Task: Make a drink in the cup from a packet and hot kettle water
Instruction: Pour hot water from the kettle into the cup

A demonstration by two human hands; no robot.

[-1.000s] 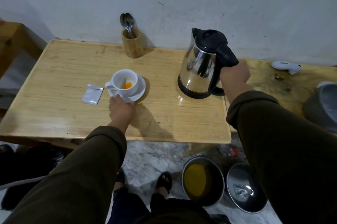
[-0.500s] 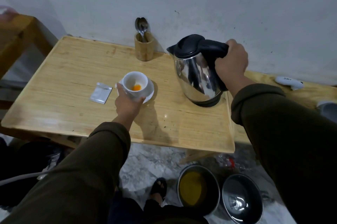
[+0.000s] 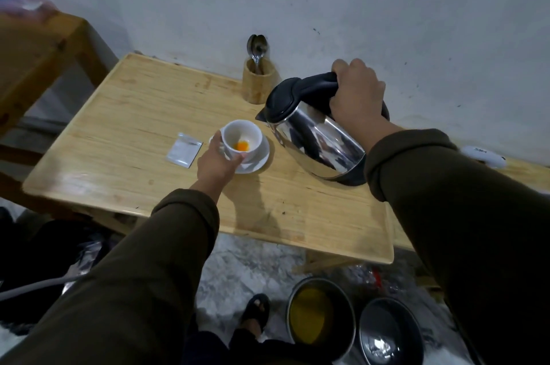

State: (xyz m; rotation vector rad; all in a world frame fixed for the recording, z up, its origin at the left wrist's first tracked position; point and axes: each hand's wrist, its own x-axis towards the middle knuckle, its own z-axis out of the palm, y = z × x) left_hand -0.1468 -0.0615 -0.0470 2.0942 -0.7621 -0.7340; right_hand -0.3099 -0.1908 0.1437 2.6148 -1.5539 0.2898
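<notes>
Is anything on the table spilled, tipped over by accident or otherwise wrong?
Nothing stands out. The kettle is tilted on purpose by the right hand, spout toward the cup, which the left hand steadies on its saucer. The packet lies flat beside it.

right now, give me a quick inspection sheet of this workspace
surface: wooden table, dry, against the wall
job's things: white cup on saucer, orange powder in its bottom; steel kettle tilted, spout near the cup rim, no water seen; packet flat left of the cup
clutter: spoons in wooden holder; white device at right
grippers: left hand steadies cup; right hand grips kettle handle
cables: grey cable on floor, lower left
surroundings: two metal pots on floor, one with yellow contents
</notes>
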